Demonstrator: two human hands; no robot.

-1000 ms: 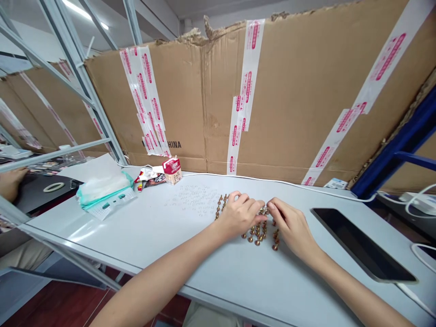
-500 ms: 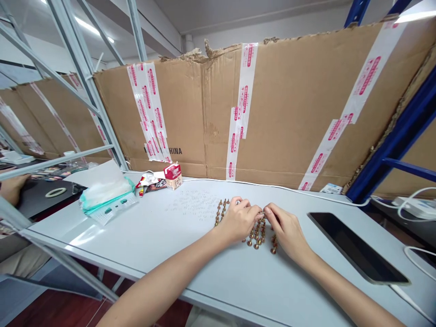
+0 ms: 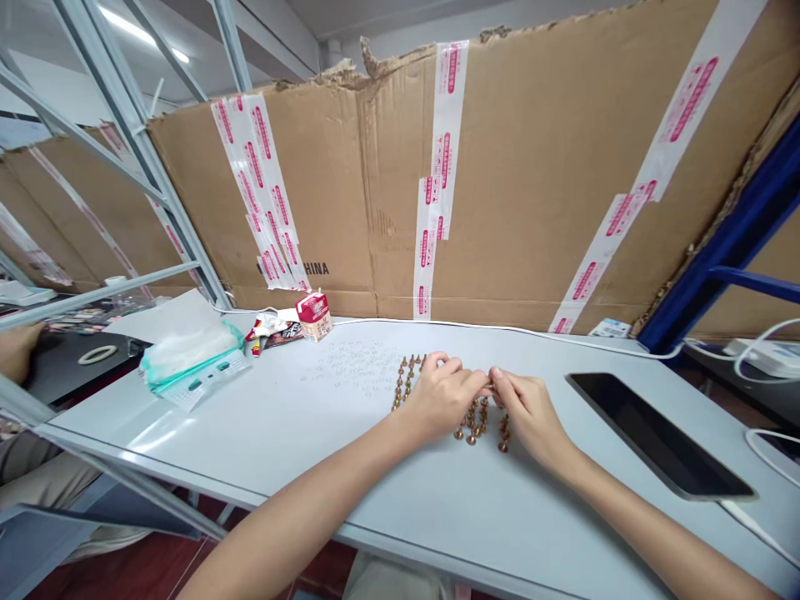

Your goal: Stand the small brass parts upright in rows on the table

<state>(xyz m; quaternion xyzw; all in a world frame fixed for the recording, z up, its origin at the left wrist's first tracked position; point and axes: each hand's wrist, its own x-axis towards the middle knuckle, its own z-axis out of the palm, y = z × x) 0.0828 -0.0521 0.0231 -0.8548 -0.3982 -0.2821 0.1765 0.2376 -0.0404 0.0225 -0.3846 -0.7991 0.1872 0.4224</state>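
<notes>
Fingers (image 3: 467, 377) of left hand (image 3: 442, 397) and right hand (image 3: 530, 410) pinched together above brass-coloured studs (image 3: 476, 421), grip hidden; slippage risks scattering rows across white desk (image 3: 400, 517).

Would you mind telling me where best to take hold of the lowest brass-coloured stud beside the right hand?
Pinch the brass-coloured stud by its round head, coming from the near side: it ends its row, so no other stud blocks that approach.
</notes>
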